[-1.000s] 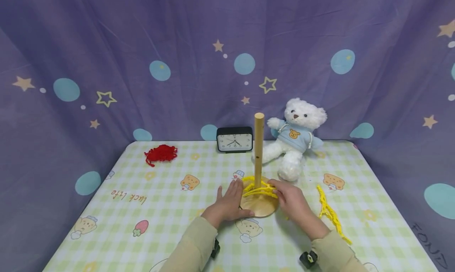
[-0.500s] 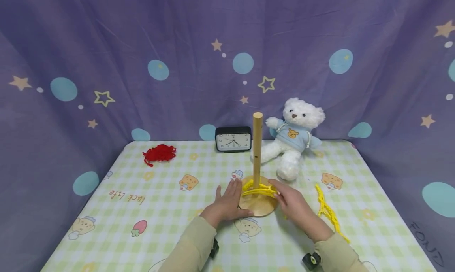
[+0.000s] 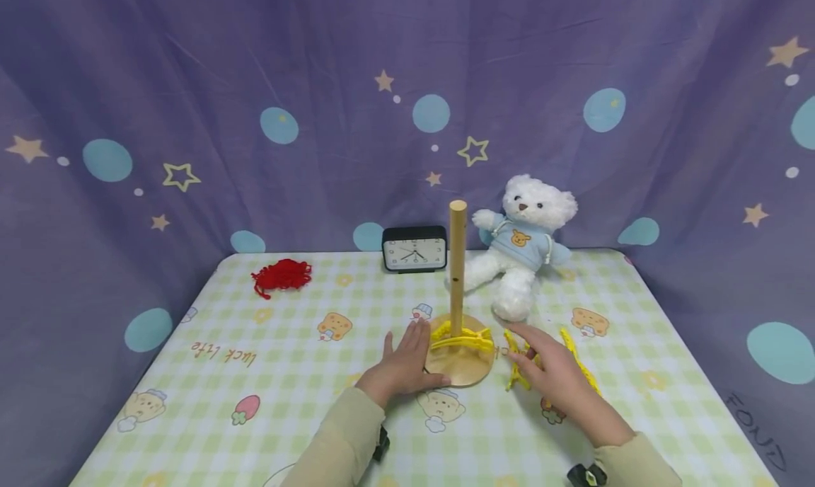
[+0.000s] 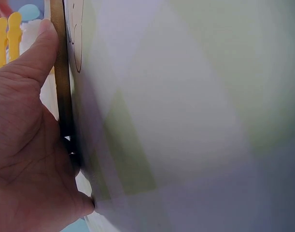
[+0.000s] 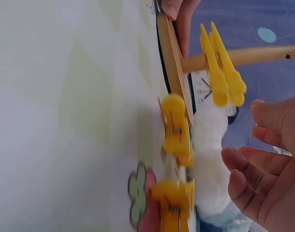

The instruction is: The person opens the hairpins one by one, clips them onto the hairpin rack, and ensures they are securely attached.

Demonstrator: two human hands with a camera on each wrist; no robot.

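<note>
A round wooden base [image 3: 463, 374] with an upright wooden pole [image 3: 457, 267] stands in mid-table in the head view. My left hand [image 3: 401, 367] rests against the base's left side, fingers straight and thumb on its front rim. Yellow plastic clothespins [image 3: 467, 342] sit low around the pole; the right wrist view shows two handle ends side by side. My right hand [image 3: 555, 374] hovers right of the base, fingers loosely bent and holding nothing. Below it lie loose yellow clothespins [image 3: 517, 377], partly hidden by the hand; in the right wrist view their springs [image 5: 176, 130] show.
A white teddy bear [image 3: 523, 239] in a blue top sits behind the pole, beside a black alarm clock [image 3: 414, 252]. A heap of red yarn-like strands [image 3: 282, 275] lies at the back left. A purple curtain [image 3: 331, 175] hangs behind the checked tablecloth [image 3: 286, 430].
My right hand has let go of the yellow clothespins at the pole and moved right, over the loose ones on the table. My left hand has stayed on the base.
</note>
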